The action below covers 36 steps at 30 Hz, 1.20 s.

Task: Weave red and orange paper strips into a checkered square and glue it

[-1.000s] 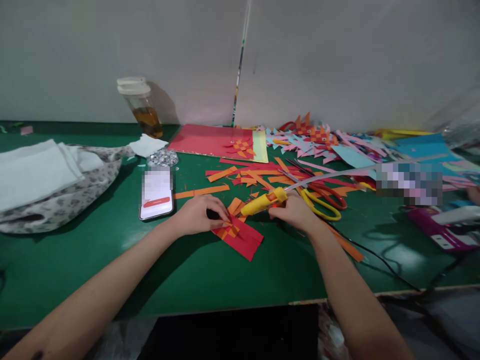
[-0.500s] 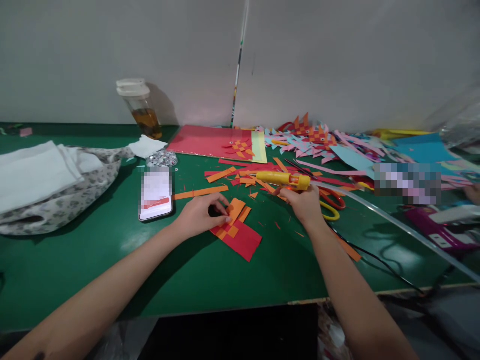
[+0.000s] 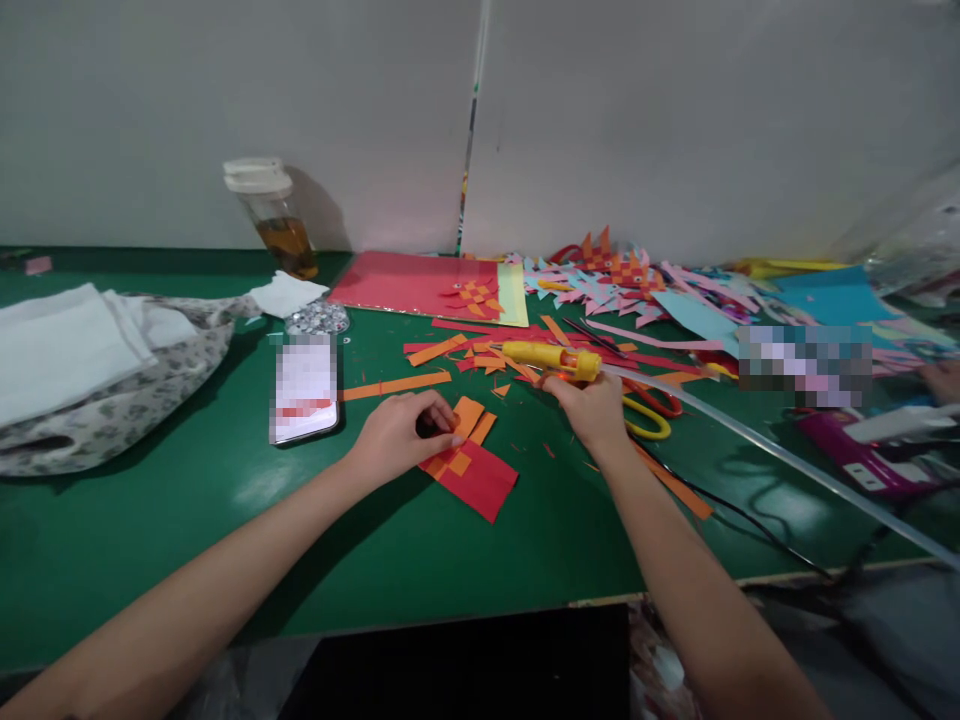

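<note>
My left hand (image 3: 401,435) pinches the left edge of a woven red and orange paper piece (image 3: 476,480), which lies on the green table. Two orange strips stick out from the far side of that piece. To the right, my right hand (image 3: 592,405) is closed around the yellow glue gun (image 3: 551,356), whose nozzle points left over the paper scraps. A clear glue stick (image 3: 720,422) runs out of the gun's back end toward the lower right. Scissors with red and yellow handles (image 3: 649,420) lie just beside my right hand.
At the left are a phone (image 3: 305,388), a floral cloth bag (image 3: 142,395) and a bottle (image 3: 281,225). Red sheets (image 3: 412,285) and heaped paper fish (image 3: 626,275) lie at the back. A purple power strip (image 3: 862,455) and another person's hand (image 3: 941,382) are at the right.
The glue gun in my right hand has shifted slightly left. My left hand keeps its pinch, and the red flap now covers a little more of the orange strips. The view has turned slightly.
</note>
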Each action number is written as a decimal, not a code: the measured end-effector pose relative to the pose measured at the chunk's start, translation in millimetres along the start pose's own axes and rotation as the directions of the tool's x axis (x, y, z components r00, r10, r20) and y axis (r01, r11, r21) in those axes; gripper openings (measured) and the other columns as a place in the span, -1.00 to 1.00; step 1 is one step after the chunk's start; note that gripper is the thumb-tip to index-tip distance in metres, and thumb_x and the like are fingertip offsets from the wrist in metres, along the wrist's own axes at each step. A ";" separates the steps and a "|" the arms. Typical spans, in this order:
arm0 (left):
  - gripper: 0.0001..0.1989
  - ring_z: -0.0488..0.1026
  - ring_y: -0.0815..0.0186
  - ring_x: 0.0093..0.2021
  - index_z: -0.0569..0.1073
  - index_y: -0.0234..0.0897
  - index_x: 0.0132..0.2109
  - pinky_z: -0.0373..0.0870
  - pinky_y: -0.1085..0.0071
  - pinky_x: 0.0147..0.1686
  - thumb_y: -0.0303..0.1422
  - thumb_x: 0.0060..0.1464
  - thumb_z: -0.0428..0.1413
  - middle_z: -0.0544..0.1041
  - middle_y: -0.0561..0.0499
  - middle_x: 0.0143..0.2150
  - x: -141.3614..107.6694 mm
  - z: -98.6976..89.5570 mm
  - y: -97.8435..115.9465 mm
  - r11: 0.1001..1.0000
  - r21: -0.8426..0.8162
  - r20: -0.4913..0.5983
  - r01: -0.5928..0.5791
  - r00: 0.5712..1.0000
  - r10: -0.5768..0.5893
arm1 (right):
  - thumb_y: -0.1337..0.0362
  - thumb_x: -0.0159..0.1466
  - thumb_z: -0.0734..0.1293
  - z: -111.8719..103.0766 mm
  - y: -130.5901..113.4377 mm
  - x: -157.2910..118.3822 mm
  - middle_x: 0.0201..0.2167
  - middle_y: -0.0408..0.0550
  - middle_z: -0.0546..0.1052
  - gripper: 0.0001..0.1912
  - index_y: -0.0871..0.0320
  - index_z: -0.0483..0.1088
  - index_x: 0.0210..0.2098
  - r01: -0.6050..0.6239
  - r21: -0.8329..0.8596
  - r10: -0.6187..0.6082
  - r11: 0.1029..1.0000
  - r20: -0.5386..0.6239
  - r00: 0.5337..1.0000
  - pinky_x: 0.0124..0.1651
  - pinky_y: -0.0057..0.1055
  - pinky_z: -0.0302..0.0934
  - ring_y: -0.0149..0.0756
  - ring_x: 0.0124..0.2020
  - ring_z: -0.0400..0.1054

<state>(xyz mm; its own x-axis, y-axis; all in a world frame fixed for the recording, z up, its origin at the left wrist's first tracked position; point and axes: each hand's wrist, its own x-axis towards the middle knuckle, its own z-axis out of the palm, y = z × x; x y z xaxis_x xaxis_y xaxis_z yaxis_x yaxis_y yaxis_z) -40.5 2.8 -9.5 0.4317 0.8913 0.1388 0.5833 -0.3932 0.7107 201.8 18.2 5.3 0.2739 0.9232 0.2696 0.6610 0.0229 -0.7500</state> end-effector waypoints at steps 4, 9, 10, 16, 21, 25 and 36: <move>-0.81 0.45 0.36 -0.36 0.42 -0.21 -0.32 0.33 0.44 -0.36 -0.24 -0.08 0.18 0.53 0.10 -0.38 -0.8 0.1 0.4 1.000 0.001 -0.004 0.000 1.000 0.000 | 0.11 0.04 0.27 9.4 0.9 -3.0 -0.43 -0.04 0.49 -0.72 0.15 0.40 -0.32 0.049 -0.072 -0.050 0.996 -0.018 0.999 -0.27 -0.27 0.19 -0.11 -0.31 0.37; -0.84 0.45 0.35 -0.35 0.45 -0.19 -0.34 0.32 0.43 -0.35 -0.22 -0.07 0.17 0.54 0.10 -0.37 -0.5 0.2 0.7 0.999 0.033 0.002 -0.033 0.999 0.033 | 0.03 0.11 0.22 17.5 -9.6 -12.5 -0.39 -0.04 0.49 -0.66 0.12 0.30 -0.22 0.109 -0.149 -0.118 0.983 -0.051 0.992 -0.34 -0.33 0.17 -0.15 -0.35 0.38; -0.85 0.46 0.35 -0.35 0.46 -0.18 -0.34 0.31 0.43 -0.35 -0.22 -0.06 0.17 0.54 0.10 -0.37 -0.3 0.1 0.7 0.998 0.041 0.006 -0.043 0.999 0.043 | 0.01 0.11 0.23 18.7 -13.2 -15.0 -0.39 -0.05 0.49 -0.65 0.12 0.28 -0.22 0.111 -0.153 -0.119 0.982 -0.040 0.992 -0.36 -0.34 0.17 -0.16 -0.36 0.38; -0.86 0.45 0.33 -0.34 0.53 -0.14 -0.33 0.32 0.39 -0.30 -0.22 -0.02 0.14 0.56 0.08 -0.36 0.9 0.2 0.4 0.992 0.086 0.015 -0.094 0.996 0.093 | 0.02 0.06 0.30 26.6 -26.5 -24.9 -0.29 -0.05 0.51 -0.59 0.07 0.26 -0.17 0.147 -0.165 -0.153 0.975 -0.022 0.988 -0.34 -0.33 0.17 -0.16 -0.32 0.41; -0.86 0.44 0.33 -0.34 0.55 -0.11 -0.33 0.31 0.40 -0.30 -0.22 -0.01 0.14 0.56 0.08 -0.35 0.0 -0.4 1.5 0.988 0.109 0.013 -0.106 0.994 0.106 | 0.04 0.04 0.31 32.0 -19.8 -21.1 -0.17 0.05 0.48 -0.48 0.10 0.21 -0.05 0.224 -0.178 -0.216 0.958 0.067 0.974 -0.26 -0.24 0.21 -0.07 -0.21 0.40; -0.86 0.44 0.32 -0.33 0.55 -0.10 -0.34 0.30 0.39 -0.31 -0.21 -0.03 0.15 0.56 0.10 -0.36 0.0 -0.8 2.1 0.988 0.126 0.013 -0.090 0.996 0.089 | 0.01 0.02 0.32 34.9 -15.1 -19.9 -0.13 0.16 0.45 -0.33 0.18 0.15 0.04 0.296 -0.247 -0.280 0.923 0.098 0.955 -0.22 -0.19 0.22 0.01 -0.14 0.37; -0.78 0.41 0.33 -0.29 0.55 -0.11 -0.27 0.30 0.43 -0.34 -0.18 0.07 0.05 0.52 0.03 -0.32 -2.4 -4.1 -1.5 0.949 0.203 0.051 -0.241 0.970 0.236 | -0.05 0.05 0.30 37.3 -12.2 -20.3 -0.14 0.18 0.45 -0.27 0.19 0.09 0.10 0.397 -0.328 -0.379 0.857 0.121 0.918 -0.22 -0.19 0.21 0.03 -0.11 0.35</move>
<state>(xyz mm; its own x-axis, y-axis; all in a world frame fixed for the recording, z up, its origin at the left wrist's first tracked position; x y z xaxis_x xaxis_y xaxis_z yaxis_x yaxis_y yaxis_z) -45.3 2.2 -8.1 0.5919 0.7605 0.2669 0.5892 -0.6342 0.5006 162.1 13.4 -13.5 -0.0838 0.8850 0.4580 0.9045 0.2604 -0.3377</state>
